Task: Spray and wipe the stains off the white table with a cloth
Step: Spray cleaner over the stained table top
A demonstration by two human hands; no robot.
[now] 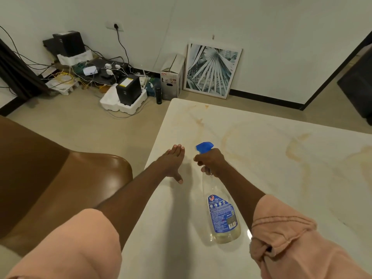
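Note:
The white table [261,198] fills the right half of the view, with brownish stains [298,150] smeared across its far and right parts. My right hand [213,163] grips the neck of a clear spray bottle [223,214] with a blue trigger head and a blue label, its nozzle pointing away from me toward the far left of the table. My left hand [173,161] lies flat near the table's left edge, fingers straight and together. No cloth is in view.
A brown chair [66,190] stands to the left of the table. On the floor by the far wall lie black boxes in foam [126,93], tangled cables, a cardboard box [171,79], a dark flask [158,95] and a leaning framed picture [211,69].

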